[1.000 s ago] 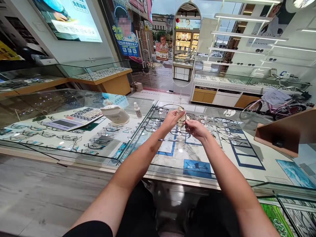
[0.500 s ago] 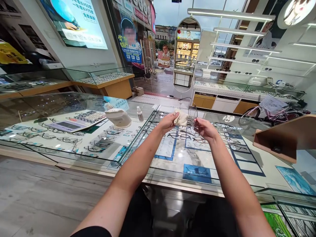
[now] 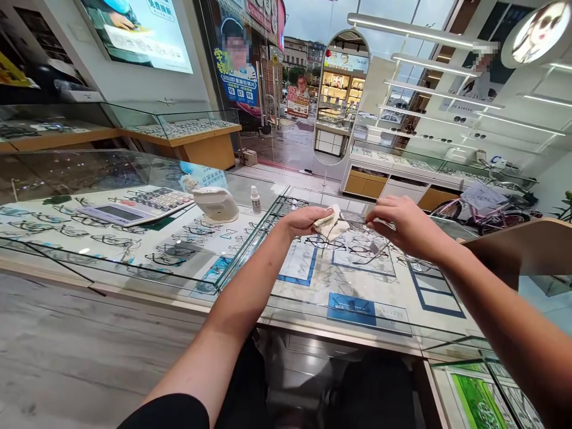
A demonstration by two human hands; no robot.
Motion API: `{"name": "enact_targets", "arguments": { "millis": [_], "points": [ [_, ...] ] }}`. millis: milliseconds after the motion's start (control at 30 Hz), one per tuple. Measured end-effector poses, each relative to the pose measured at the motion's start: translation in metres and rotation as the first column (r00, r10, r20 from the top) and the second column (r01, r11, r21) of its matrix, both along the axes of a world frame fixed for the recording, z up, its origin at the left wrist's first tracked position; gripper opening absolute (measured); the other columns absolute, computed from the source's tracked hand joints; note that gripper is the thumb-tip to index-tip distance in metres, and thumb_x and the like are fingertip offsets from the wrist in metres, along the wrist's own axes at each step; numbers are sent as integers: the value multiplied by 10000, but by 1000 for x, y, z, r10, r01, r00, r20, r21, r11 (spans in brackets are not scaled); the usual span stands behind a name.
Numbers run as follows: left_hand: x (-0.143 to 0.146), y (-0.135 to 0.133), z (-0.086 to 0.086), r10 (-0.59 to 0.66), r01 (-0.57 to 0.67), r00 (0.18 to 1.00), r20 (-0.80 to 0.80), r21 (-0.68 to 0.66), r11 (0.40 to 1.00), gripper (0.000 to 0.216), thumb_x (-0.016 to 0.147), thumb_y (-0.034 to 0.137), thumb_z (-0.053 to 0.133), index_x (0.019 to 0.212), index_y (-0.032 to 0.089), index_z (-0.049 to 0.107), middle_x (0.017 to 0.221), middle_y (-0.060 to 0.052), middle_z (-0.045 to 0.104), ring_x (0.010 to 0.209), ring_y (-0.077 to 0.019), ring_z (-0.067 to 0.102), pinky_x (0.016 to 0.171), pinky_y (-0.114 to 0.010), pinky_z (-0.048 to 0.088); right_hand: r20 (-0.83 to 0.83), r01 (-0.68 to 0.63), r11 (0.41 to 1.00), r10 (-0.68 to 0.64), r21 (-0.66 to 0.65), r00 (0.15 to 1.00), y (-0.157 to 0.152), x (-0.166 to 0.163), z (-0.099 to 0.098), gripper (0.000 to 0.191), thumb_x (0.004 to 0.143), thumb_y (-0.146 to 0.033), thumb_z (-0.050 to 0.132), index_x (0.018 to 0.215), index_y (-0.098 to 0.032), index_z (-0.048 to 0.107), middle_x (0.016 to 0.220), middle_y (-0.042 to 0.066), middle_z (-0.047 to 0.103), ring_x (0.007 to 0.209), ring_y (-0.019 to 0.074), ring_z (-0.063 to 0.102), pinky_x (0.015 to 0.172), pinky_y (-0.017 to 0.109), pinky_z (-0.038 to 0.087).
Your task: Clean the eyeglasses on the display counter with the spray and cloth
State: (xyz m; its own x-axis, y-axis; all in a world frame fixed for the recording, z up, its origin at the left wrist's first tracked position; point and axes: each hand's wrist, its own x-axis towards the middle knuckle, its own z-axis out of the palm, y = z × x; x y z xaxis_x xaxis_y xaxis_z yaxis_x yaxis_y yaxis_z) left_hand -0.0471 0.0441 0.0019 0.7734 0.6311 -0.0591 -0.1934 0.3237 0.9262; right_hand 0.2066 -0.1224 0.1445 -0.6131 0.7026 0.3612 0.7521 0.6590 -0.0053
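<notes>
My left hand (image 3: 306, 220) is closed on a crumpled cream cleaning cloth (image 3: 331, 225) above the glass counter. Thin dark parts of a pair of eyeglasses (image 3: 355, 221) show between the cloth and my right hand (image 3: 400, 223). The right fingers are pinched together at the far side of these glasses; the exact grip is partly hidden. Beneath the hands, more eyeglass frames (image 3: 369, 250) lie inside the glass display counter (image 3: 308, 307).
Left on the counter are a white spray bottle (image 3: 255, 201), a white rounded device (image 3: 215, 204) and a large calculator (image 3: 129, 208). A brown wooden panel (image 3: 518, 244) rises at the right. Beyond stand an oval mirror (image 3: 342, 98) and a pink bicycle (image 3: 496, 208).
My right hand has turned, with its back now upward, and its forearm has swung outward to the right. The eyeglasses have tipped down from upright towards the cloth. The view has shifted slightly.
</notes>
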Motion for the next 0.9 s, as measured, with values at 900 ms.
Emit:
{"name": "enact_targets", "arguments": {
  "millis": [900],
  "points": [
    [28,-34,22,92,-151,977,194,315,937,606,717,602,967,956,92,743,882,-77,745,774,-132,658,760,-253,474,-440,392,913,-309,110,843,43,-25,-42,252,1012,-384,636,884,-200,750,716,45,666,703,203,498,723,368,307]
  ]
}}
